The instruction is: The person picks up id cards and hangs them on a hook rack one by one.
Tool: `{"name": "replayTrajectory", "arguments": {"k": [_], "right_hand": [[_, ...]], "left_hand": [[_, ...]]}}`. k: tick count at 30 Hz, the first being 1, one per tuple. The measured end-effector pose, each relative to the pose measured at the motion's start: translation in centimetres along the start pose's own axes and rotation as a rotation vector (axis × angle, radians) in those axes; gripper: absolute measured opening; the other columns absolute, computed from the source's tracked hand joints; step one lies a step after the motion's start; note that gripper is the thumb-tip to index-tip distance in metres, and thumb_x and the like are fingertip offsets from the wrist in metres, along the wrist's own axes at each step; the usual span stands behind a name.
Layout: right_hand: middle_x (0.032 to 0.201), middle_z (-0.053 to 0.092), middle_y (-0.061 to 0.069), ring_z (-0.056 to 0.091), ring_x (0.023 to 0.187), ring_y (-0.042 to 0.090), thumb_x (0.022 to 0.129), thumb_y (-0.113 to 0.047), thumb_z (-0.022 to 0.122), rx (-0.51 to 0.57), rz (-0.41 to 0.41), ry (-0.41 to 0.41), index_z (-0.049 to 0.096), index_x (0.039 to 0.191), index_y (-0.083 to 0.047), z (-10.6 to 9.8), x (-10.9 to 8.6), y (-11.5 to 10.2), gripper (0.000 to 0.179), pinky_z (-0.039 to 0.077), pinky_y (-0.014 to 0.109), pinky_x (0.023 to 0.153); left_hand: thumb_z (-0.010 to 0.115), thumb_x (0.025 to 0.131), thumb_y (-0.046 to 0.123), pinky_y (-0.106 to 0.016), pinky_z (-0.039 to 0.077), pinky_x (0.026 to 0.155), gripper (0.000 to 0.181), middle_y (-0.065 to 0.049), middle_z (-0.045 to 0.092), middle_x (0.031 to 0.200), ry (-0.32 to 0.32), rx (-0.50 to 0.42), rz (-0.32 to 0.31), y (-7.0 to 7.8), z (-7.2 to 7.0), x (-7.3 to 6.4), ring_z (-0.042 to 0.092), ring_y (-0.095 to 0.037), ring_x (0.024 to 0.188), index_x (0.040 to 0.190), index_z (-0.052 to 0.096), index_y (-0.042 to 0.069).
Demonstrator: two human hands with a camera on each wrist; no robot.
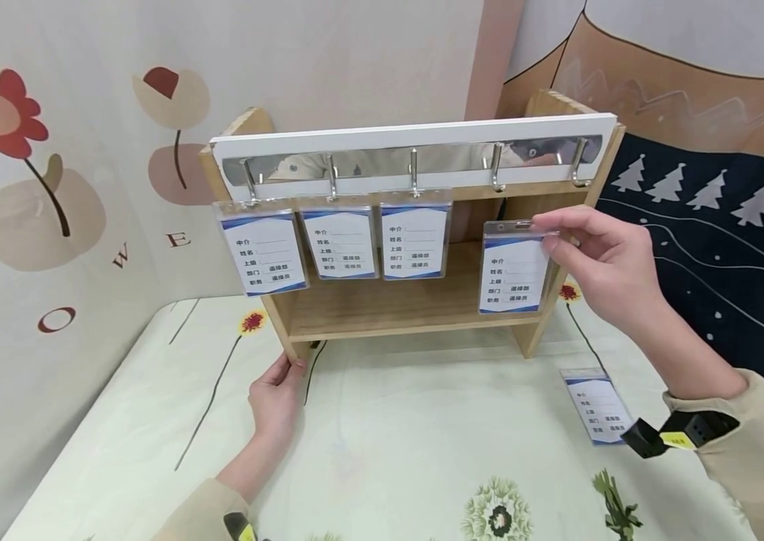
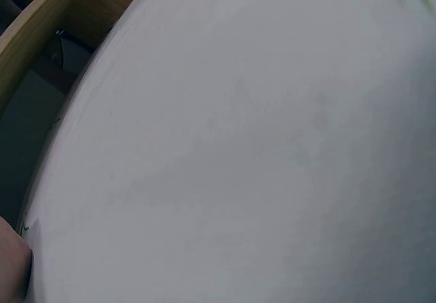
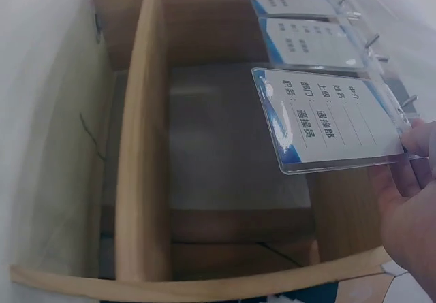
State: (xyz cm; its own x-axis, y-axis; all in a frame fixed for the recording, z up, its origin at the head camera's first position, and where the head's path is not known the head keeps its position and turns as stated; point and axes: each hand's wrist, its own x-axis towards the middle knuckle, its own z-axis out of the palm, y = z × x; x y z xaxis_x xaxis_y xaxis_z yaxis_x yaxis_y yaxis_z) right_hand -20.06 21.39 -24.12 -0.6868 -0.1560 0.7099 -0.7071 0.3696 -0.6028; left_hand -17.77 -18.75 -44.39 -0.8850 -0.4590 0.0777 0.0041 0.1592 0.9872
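Note:
Between thumb and fingers, my right hand point(image 1: 608, 259) pinches the upper right corner of a badge holder point(image 1: 513, 274), a clear sleeve with a white and blue card. In the head view the badge is just below the fourth hook point(image 1: 497, 167) of the hook rack point(image 1: 382, 129). Three similar badges hang from the hooks to its left: the leftmost badge point(image 1: 264, 254), the second badge point(image 1: 339, 242) and the third badge point(image 1: 413, 239). Down at the left, my left hand point(image 1: 276, 402) grips the bottom of the front leg of the wooden shelf point(image 1: 368, 323).
Another badge point(image 1: 598, 408) lies on the floral tablecloth point(image 1: 388, 436), near the right forearm. The fifth hook point(image 1: 579, 161) at the rack's right end holds nothing. Behind the shelf stand a flower-print curtain point(image 1: 354, 60) and a dark tree-print panel point(image 1: 726, 248).

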Motion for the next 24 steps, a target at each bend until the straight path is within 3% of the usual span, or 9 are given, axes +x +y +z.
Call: {"name": "replayTrajectory", "arguments": {"k": [7,13,24], "right_hand": [[0.113,0.072,0.002,0.066,0.104,0.014,0.094,0.018,0.059,0.041,-0.109,0.032,0.07,0.115,0.011,0.9,1.1,-0.8,0.025,0.053,0.016,0.092],[0.113,0.07,0.004,0.067,0.108,0.013,0.094,0.018,0.059,0.043,-0.126,0.093,0.07,0.116,0.011,1.4,1.7,-1.3,0.025,0.053,0.019,0.096],[0.114,0.07,0.004,0.066,0.106,0.015,0.096,0.016,0.059,0.047,-0.157,0.132,0.072,0.118,0.009,2.4,2.4,-2.0,0.026,0.053,0.02,0.095]], "left_hand": [[0.063,0.102,0.013,-0.007,0.049,0.084,0.042,-0.024,0.059,0.134,0.004,-0.003,-0.002,0.0,-0.1,0.1,0.06,-0.026,0.121,0.142,0.056,-0.002],[0.063,0.102,0.012,-0.006,0.049,0.083,0.042,-0.024,0.06,0.134,0.005,-0.002,-0.004,-0.1,0.0,0.0,0.063,-0.018,0.117,0.141,0.056,-0.001],[0.063,0.102,0.013,-0.005,0.049,0.081,0.041,-0.023,0.061,0.133,0.014,0.006,-0.002,-0.1,0.1,0.0,0.063,-0.018,0.116,0.141,0.057,0.0]]}}
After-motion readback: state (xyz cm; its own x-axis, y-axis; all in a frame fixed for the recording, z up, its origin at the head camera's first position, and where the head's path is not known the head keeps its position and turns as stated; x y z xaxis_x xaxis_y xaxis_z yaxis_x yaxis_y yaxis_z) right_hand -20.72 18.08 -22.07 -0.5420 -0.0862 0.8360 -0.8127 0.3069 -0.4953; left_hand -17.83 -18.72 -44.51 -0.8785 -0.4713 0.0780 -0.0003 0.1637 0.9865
